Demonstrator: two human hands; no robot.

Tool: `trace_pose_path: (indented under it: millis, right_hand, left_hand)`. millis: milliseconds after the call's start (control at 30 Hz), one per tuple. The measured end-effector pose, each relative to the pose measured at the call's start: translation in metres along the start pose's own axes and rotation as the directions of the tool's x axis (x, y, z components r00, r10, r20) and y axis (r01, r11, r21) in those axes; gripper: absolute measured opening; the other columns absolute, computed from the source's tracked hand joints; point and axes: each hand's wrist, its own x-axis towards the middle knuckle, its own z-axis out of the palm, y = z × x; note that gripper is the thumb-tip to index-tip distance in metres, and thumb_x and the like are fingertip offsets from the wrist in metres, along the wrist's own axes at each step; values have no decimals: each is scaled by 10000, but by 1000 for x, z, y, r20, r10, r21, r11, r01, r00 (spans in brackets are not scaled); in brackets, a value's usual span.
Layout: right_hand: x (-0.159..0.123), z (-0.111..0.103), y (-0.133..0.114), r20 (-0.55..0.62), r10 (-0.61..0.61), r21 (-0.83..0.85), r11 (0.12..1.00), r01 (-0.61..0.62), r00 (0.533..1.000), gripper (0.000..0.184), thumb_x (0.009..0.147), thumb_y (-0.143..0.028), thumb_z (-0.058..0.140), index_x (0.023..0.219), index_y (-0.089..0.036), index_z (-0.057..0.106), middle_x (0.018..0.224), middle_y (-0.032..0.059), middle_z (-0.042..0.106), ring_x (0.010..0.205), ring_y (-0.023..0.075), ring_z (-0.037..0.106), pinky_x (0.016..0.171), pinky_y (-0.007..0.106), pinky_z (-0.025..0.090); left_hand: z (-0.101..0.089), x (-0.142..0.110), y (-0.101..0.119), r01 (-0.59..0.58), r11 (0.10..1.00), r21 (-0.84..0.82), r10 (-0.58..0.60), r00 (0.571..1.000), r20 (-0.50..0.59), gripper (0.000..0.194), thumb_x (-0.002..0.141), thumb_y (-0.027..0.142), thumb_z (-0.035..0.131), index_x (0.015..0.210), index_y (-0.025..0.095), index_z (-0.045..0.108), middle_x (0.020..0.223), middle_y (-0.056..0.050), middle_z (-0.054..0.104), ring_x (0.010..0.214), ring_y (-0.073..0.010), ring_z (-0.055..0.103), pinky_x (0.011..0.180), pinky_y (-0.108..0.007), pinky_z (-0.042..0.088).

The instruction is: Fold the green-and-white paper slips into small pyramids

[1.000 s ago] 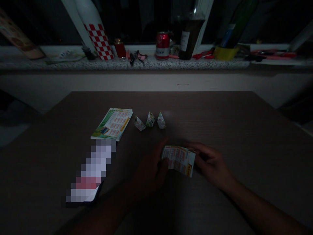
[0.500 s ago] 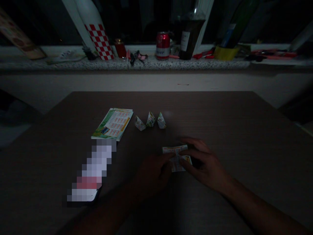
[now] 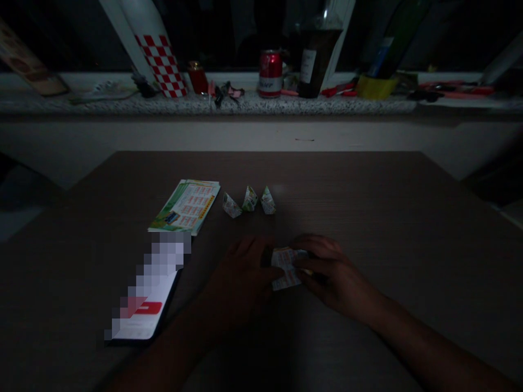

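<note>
Between my hands is a small printed sheet of paper (image 3: 285, 268), creased and partly covered by my fingers. My left hand (image 3: 247, 272) holds its left edge, thumb on top of the print. At the right edge my right hand (image 3: 333, 269) has the paper pinched between thumb and fingers. Beyond them three small folded paper pieces (image 3: 250, 199) stand in a row on the table. A stack of printed calendar sheets (image 3: 188, 206), green and white, lies to their left. Below the stack is a phone (image 3: 141, 326) with a lit screen, mostly blurred out.
The dark wooden table (image 3: 368, 190) ends at a wall under a granite windowsill (image 3: 245, 105). On the sill stand a red-and-white checkered bottle (image 3: 163, 62), a red can (image 3: 270, 73), a dark bottle (image 3: 312, 62) and a yellow holder (image 3: 376, 87). The room is dim.
The paper has gone from raised and bent to lower between my hands, showing a smaller face. My left hand has drawn back to its left edge; my right fingers have come in over its right side.
</note>
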Motion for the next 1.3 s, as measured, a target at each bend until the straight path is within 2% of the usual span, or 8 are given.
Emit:
trace_pose_path:
  millis: [100,200,300,400,733,1033,1133,1300]
  right_hand:
    - [2,1,-1,27,-36,42,998,35,999,155,812,-93,632,899,-203,699,1060,67,666,1051,234,577,946,419,424]
    - [2,2,-1,34,-35,81,996,32,999,156,819,-93,626,913,-200,688,1021,61,667,991,212,594,930,397,438]
    - [2,4,1,19,-15,107,994,13,1000,160,825,-132,636,961,-205,677,1034,65,661,1003,215,585,917,389,449]
    - [0,6,0,16,7,109,994,-9,1000,213,810,-145,656,1010,-219,670,1049,60,656,1018,220,574,921,394,444]
    - [-1,9,-4,3,70,78,994,-70,998,216,774,-126,673,964,-227,668,1030,41,650,1007,218,560,934,407,418]
    - [-1,7,-5,21,93,74,993,-94,995,206,747,-114,677,924,-218,664,1057,41,649,1024,224,549,945,407,407]
    - [1,7,-5,26,95,70,993,-97,995,251,727,-84,677,939,-218,663,1069,39,648,1033,223,544,947,400,406]
    - [2,4,-6,44,95,87,991,-98,995,233,742,-78,659,928,-218,663,1052,40,649,1022,219,551,955,407,400]
  left_hand:
    - [-2,1,-1,-66,997,40,66,998,-5,202,773,144,649,927,252,724,1328,-105,484,1205,-324,422,974,-503,350]
    - [0,1,-6,-170,985,8,170,985,22,153,829,185,626,945,251,701,1371,-56,500,1275,-279,394,1047,-473,282]
    - [4,0,-11,-246,965,-87,252,965,72,190,871,177,580,1027,251,658,1280,-25,590,1220,-200,471,1063,-407,273]
    - [6,1,-14,-244,956,-162,263,959,107,186,889,179,553,1041,236,644,1158,-19,646,1119,-172,535,1033,-377,295]
    - [7,11,-14,-44,979,-197,79,981,175,134,915,240,520,943,194,643,926,-25,638,914,-190,548,849,-345,379]
    - [18,15,-10,142,983,-120,-130,986,102,193,915,306,515,849,166,630,884,-43,615,887,-210,538,808,-363,391]
    - [22,16,-10,173,982,-81,-168,984,67,218,917,334,508,850,172,637,914,-50,601,922,-221,528,812,-367,393]
    - [25,18,-5,166,986,25,-168,983,70,221,941,272,441,869,168,622,928,-62,603,913,-226,530,810,-383,391]
